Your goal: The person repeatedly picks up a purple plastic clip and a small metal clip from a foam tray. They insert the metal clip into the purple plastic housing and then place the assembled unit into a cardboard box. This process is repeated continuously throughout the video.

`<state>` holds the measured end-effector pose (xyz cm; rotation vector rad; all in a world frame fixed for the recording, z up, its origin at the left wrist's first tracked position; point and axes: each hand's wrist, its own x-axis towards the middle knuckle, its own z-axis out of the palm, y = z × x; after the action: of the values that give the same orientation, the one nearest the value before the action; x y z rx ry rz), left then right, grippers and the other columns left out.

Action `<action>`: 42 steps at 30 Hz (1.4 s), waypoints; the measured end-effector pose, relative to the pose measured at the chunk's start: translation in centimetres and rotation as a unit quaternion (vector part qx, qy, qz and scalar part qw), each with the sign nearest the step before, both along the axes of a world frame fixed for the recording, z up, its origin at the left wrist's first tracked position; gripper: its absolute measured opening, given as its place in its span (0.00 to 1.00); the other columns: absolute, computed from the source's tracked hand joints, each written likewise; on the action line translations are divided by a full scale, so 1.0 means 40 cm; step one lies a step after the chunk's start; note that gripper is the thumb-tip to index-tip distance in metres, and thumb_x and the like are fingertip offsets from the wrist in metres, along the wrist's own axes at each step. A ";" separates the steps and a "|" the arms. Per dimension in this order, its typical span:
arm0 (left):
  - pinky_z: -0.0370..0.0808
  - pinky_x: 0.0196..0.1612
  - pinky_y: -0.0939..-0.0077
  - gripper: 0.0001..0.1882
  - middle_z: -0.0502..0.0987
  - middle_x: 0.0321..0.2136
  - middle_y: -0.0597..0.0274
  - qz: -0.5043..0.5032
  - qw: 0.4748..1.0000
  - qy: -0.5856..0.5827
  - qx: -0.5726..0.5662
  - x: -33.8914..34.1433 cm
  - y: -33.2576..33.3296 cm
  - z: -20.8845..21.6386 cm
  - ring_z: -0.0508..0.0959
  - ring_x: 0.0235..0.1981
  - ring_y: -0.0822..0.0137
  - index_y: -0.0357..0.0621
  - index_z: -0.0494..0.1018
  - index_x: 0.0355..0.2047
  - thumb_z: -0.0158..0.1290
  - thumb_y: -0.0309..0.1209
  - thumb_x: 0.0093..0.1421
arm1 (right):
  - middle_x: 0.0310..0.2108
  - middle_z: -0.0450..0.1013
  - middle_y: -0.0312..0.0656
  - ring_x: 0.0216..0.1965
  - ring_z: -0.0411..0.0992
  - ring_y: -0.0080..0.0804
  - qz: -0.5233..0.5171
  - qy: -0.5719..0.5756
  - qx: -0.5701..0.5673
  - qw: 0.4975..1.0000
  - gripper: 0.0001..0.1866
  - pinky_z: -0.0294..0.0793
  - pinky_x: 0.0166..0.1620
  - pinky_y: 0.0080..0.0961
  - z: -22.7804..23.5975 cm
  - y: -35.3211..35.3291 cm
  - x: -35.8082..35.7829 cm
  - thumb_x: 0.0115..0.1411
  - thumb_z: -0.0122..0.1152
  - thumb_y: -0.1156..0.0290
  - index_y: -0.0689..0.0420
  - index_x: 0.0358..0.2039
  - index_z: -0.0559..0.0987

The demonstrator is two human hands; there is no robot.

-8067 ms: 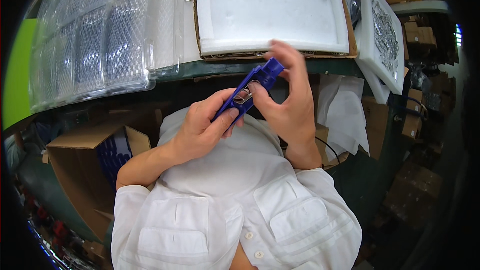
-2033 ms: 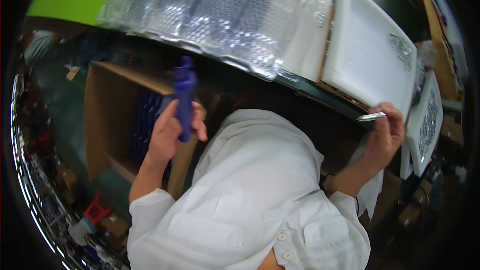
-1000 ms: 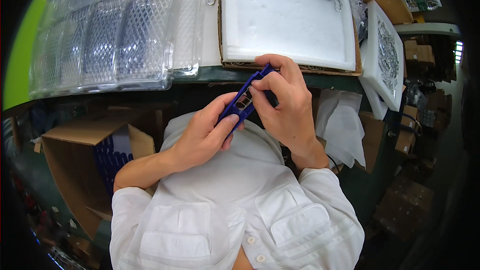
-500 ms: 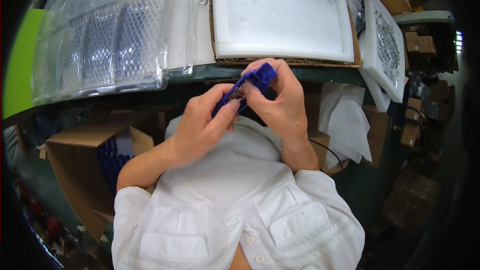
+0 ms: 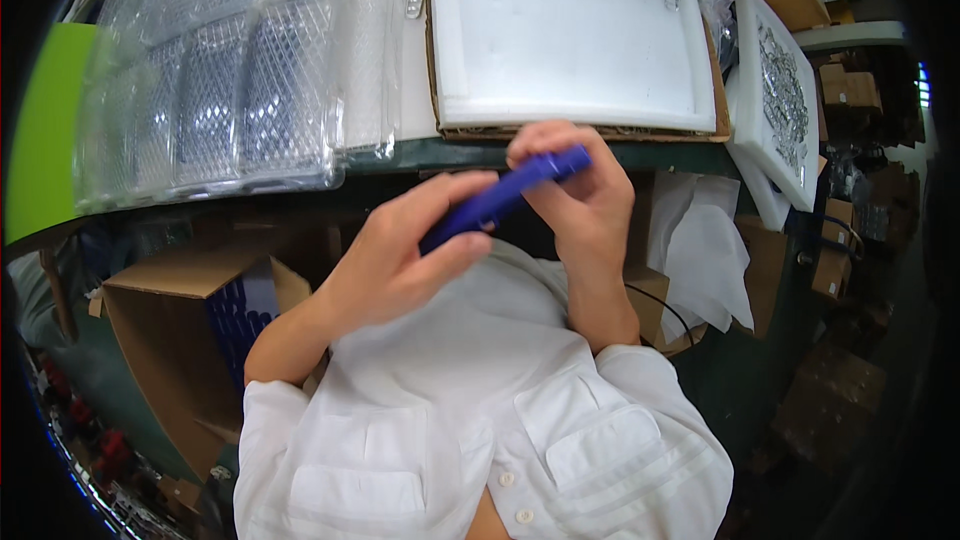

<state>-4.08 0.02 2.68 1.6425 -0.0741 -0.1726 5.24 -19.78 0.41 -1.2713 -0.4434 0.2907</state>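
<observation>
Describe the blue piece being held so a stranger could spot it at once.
Start at the big white foam tray on the green table edge. Just below its near rim, the left hand and right hand meet in front of a white shirt. Between them is the blue piece: a slim, deep-blue bar held slantwise, the only blue thing there.

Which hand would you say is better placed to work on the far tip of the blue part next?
Probably the right hand: its fingertips already pinch the far end of the blue part, while the left hand grips the near end.
</observation>
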 end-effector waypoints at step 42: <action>0.66 0.70 0.65 0.23 0.75 0.64 0.53 0.319 0.811 -0.329 0.363 0.635 0.479 0.189 0.73 0.66 0.60 0.43 0.74 0.64 0.57 0.33 0.71 | 0.47 0.80 0.46 0.45 0.80 0.40 -0.304 -0.247 -0.382 0.837 0.13 0.77 0.47 0.32 0.150 -0.263 0.284 0.58 0.64 0.86 0.62 0.44 0.81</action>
<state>21.32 19.17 10.24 2.3234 0.0310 1.0167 16.61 -30.31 6.40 -2.2157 -0.3336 -0.4750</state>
